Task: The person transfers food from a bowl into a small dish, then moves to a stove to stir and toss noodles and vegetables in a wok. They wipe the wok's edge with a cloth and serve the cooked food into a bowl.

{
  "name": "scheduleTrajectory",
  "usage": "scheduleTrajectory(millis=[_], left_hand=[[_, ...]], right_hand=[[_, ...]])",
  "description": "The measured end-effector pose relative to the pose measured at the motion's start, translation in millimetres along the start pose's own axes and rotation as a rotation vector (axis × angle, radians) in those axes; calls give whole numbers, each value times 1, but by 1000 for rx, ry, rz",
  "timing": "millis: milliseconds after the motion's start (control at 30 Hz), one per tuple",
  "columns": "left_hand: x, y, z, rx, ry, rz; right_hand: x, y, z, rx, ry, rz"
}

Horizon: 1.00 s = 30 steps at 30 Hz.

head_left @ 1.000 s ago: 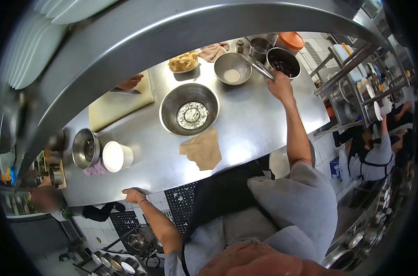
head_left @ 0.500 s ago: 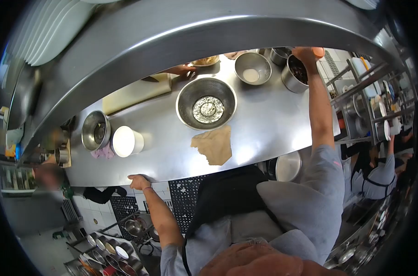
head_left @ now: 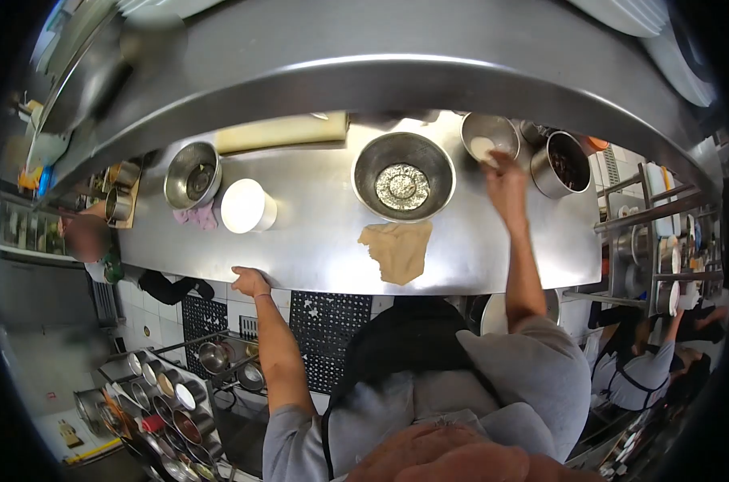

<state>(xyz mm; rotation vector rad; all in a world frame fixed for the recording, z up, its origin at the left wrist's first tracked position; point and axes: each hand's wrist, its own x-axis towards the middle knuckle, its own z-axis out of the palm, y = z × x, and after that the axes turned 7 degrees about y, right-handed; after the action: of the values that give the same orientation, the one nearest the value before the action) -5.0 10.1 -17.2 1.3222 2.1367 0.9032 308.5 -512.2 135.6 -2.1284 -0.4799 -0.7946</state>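
Note:
My right hand (head_left: 505, 174) is at the near rim of a steel bowl (head_left: 501, 128) with something white in its bottom. Its fingers are bent together, and what they hold, if anything, is too small to name. My left hand (head_left: 251, 282) rests on the front edge of the steel table (head_left: 316, 241), with finger and thumb apart and nothing held. Between the hands stands a large steel bowl (head_left: 367, 173) with a shiny clear liquid. A brown cloth (head_left: 402, 253) lies just in front of it.
At left are a white tub (head_left: 248, 206), a steel bowl (head_left: 184, 177) and a pink cloth (head_left: 197, 215). A pot with dark contents (head_left: 547, 175) stands right. A steel shelf (head_left: 364, 80) overhangs the table's back. Other people are at far left and right.
My right hand has moved from the pot's far side, left and nearer, to the bowl with the white contents. The view has shifted. My left hand remains on the table edge.

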Motion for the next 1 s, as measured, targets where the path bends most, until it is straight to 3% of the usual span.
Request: scheduleTrajectory(millis=[33, 67, 167, 200, 300, 367, 467, 500, 533, 600, 633, 700, 800, 900, 933, 1000], left_hand=[[2, -2, 2, 0, -8, 0], [5, -4, 4, 0, -15, -1], [40, -36, 24, 31, -132, 124], [56, -50, 32, 30, -217, 183], [30, -41, -36, -48, -559, 99], [38, -71, -56, -195, -788, 87], [37, -200, -45, -326, -753, 134], [43, -265, -44, -381, -891, 35], [15, -283, -88, -285, -912, -150], [12, -427, -85, 17, -870, -239], [-9, -472, -103, 323, -922, -148], [-23, -532, -169, 741, -1075, 236], [-33, -597, -269, 1051, -1332, 762], [-48, -620, -348, 1156, -1446, 1143], [-52, -625, -364, 1162, -1456, 1201], [-67, -644, -381, 1371, -1354, 968]], right_hand=[[-19, -26, 3, 86, -102, 87], [-41, -58, 4, 262, -266, 363], [-128, -124, 29, 568, -471, 217], [-147, -155, 23, 605, -733, 271], [-206, -217, 12, 608, -1105, -64], [-215, -224, 12, 560, -1063, 13], [-203, -196, 34, 405, -861, 260], [-180, -192, 41, 376, -801, 325], [-167, -174, 53, 471, -766, 386], [-143, -165, 61, 386, -867, 517], [-135, -143, 76, 204, -839, 368], [-133, -96, 113, -143, -775, 49], [-118, -154, 85, 25, -785, 496], [-148, -129, 124, -161, -401, -151], [-156, -150, 130, -78, -478, -80], [-198, -208, 128, 79, -643, 77]])
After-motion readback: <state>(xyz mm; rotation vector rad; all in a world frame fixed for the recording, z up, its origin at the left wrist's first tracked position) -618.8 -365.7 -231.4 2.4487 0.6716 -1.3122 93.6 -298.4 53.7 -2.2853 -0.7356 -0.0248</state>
